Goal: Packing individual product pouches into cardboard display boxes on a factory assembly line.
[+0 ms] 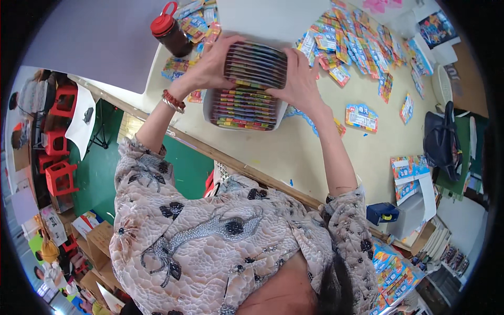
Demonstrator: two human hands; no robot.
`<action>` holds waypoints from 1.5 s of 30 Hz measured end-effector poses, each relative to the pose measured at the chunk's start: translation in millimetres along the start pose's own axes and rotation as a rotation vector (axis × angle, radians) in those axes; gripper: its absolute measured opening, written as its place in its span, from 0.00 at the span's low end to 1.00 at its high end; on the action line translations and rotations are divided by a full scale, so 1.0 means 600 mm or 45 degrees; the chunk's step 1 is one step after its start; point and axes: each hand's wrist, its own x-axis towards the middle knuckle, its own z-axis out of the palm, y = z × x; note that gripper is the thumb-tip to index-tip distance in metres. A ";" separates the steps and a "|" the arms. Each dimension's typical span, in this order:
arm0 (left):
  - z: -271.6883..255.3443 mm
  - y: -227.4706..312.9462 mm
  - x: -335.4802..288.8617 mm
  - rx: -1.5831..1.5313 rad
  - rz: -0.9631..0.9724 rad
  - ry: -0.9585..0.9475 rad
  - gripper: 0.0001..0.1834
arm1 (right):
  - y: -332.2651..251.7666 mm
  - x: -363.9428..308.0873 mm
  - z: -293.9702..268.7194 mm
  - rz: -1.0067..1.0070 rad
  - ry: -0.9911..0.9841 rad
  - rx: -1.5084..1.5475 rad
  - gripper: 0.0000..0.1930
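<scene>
Red stools (62,178) stand along the left of the frame on a green floor (94,178), with brown cardboard cartons (100,242) below them at lower left. Your pale worktop (236,149) runs from the upper left across to the right side, its wooden edge slanting down the frame. At upper left of centre, a dark bottle (172,34) with a red lid stands on it.

Next comes your left hand (216,68), a red beaded bracelet (173,101) on its wrist; its fingers and thumb grip the left end of a stack of flat packs (256,65), upper centre. Just below that stack, a white box (208,107) holds a row of colourful packs (244,110); you cannot tell whether the gripped stack is clear of the box. Your right hand (299,79) clasps the stack's right end, thumb on the near side.

Farther right, loose packs (352,39) lie heaped at upper right, and one single pack (362,117) lies apart below them. A dark bag (442,142) sits at the right.
</scene>
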 end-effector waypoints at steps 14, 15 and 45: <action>0.014 -0.006 0.013 0.523 -0.056 -0.165 0.60 | -0.054 0.016 0.083 -0.111 -0.049 -0.777 0.41; 0.005 -0.001 0.015 0.637 0.011 -0.272 0.58 | -0.060 0.016 0.087 -0.079 -0.118 -0.825 0.40; 0.066 0.223 -0.016 0.154 -0.301 -0.157 0.12 | -0.055 -0.255 -0.133 0.978 0.272 0.412 0.30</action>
